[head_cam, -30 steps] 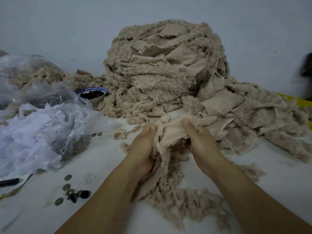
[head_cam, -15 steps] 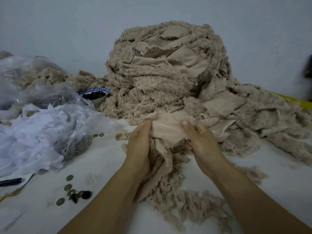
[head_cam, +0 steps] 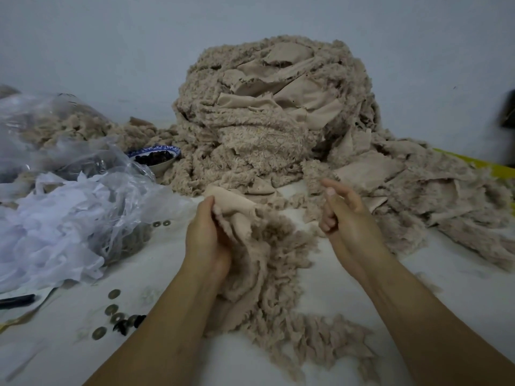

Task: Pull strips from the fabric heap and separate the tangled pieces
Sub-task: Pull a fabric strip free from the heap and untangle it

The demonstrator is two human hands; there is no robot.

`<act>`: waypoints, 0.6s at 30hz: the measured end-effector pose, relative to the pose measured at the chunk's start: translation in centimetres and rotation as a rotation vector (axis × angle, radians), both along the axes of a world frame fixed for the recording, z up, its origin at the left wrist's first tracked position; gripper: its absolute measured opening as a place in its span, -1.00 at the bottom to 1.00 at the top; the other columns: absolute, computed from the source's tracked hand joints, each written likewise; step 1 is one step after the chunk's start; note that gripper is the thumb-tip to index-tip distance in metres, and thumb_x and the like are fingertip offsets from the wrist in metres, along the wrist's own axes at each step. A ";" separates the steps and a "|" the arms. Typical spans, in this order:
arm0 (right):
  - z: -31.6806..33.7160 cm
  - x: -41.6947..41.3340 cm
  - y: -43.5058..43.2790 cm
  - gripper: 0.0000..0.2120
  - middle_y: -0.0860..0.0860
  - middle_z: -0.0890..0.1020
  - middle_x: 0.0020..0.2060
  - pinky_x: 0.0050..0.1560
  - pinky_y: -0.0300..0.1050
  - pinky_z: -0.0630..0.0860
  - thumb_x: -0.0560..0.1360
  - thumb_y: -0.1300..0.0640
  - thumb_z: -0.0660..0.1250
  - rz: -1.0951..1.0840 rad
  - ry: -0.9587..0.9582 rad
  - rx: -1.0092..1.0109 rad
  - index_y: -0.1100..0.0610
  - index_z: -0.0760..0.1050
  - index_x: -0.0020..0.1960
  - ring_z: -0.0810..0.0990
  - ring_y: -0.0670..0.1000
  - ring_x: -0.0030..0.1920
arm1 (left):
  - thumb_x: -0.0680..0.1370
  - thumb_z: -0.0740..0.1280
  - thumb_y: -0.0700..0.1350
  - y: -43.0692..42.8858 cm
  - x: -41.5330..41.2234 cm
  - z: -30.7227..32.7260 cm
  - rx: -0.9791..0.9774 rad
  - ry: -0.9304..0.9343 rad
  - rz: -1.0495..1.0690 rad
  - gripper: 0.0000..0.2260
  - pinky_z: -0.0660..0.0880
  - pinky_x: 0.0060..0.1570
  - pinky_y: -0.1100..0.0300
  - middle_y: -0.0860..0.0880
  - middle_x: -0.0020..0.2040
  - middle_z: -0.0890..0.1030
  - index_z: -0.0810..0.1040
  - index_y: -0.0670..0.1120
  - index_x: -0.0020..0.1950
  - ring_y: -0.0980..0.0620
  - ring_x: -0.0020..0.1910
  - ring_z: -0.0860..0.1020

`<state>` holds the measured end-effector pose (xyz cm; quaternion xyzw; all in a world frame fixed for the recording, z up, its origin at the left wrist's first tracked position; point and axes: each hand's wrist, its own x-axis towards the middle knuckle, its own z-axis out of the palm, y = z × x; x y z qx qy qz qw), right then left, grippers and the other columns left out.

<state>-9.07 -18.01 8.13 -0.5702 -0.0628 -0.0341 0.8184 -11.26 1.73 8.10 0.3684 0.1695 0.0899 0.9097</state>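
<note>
The strip (head_cam: pixel 259 263) you are working on is in your left hand (head_cam: pixel 207 240), at the near middle of the table (head_cam: pixel 432 296), just in front of the big fabric heap (head_cam: pixel 267 121). Your left fingers are curled round its upper end, with the thumb (head_cam: pixel 209 206) pressed on the smooth backing that folds over the top. The fleecy rest of the strip hangs from your palm and trails toward you across the table, between your two forearms. Your right hand (head_cam: pixel 354 221) hangs just to the right of the strip, apart from it, and holds nothing. Its thumb and forefinger point toward the heap while the other fingers (head_cam: pixel 324 224) are loosely curled in. The heap rises at the far middle against the pale wall and spreads low to the right, where flat smooth pieces lie mixed with fluffy ones. At its left foot stands a small blue-rimmed bowl (head_cam: pixel 158 161) filled with dark bits. Farther left lies a crumpled clear plastic bag (head_cam: pixel 83 168) with white scraps (head_cam: pixel 41 240) in it. On the near left of the table a few round metal rings (head_cam: pixel 114 294) lie scattered.
</note>
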 end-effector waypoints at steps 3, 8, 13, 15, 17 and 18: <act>-0.1 -0.9 0.7 -0.80 -0.20 0.58 -0.35 -0.18 -0.30 0.46 0.63 -0.16 0.18 -0.031 -0.057 -0.405 -0.16 0.56 0.04 0.52 -0.23 -0.32 | 0.66 0.25 0.04 -0.5 -0.2 0.0 -0.029 -0.052 -0.081 -0.67 0.49 0.26 -0.02 -0.10 0.09 0.65 0.58 -0.22 0.14 -0.09 0.09 0.62; -0.9 -2.1 3.4 -0.60 -0.19 0.37 -0.14 -0.21 -0.40 0.32 0.40 -0.49 0.21 0.149 -0.295 -0.855 -0.16 0.34 -0.21 0.39 -0.28 -0.20 | 0.68 0.17 0.07 -1.1 -0.4 0.2 0.049 -0.120 -0.128 -0.58 0.57 0.22 0.00 -0.18 0.16 0.68 0.57 -0.24 0.28 -0.07 0.18 0.65; -1.6 -1.7 2.8 -0.69 -0.11 0.48 -0.31 -0.32 -0.34 0.32 0.59 -0.11 0.30 0.278 -0.077 -0.676 0.01 0.42 -0.26 0.43 -0.22 -0.34 | 0.68 0.12 0.12 -0.8 -0.4 0.7 0.007 -0.209 -0.164 -0.55 0.58 0.16 0.05 -0.11 0.22 0.66 0.51 -0.16 0.37 -0.04 0.20 0.64; -1.1 -1.5 2.3 -0.72 0.02 0.56 -0.24 -0.29 -0.20 0.40 0.56 -0.13 0.33 0.365 0.080 -0.339 0.07 0.54 -0.15 0.53 -0.03 -0.25 | 0.65 0.07 0.25 -1.0 -0.6 0.6 0.171 -0.209 -0.215 -0.45 0.62 0.00 0.13 -0.07 0.17 0.69 0.55 -0.12 0.34 0.02 0.12 0.67; -1.0 -1.2 2.0 -0.77 0.05 0.68 -0.13 -0.21 -0.10 0.50 0.51 -0.15 0.39 0.368 0.086 -0.145 0.01 0.65 -0.10 0.62 0.03 -0.17 | 0.56 0.05 0.40 -1.5 -1.0 0.2 0.386 -0.189 -0.300 -0.36 0.62 -0.05 0.20 -0.03 0.13 0.71 0.67 -0.02 0.21 0.05 0.10 0.68; -1.1 -1.0 2.0 -0.75 0.08 0.70 -0.05 -0.11 -0.02 0.51 0.46 -0.16 0.42 0.349 0.075 -0.088 0.00 0.67 -0.06 0.64 0.08 -0.09 | 0.50 0.08 0.44 -1.8 -1.2 0.1 0.484 -0.195 -0.356 -0.38 0.61 -0.08 0.25 0.00 0.11 0.72 0.70 0.05 0.14 0.08 0.09 0.68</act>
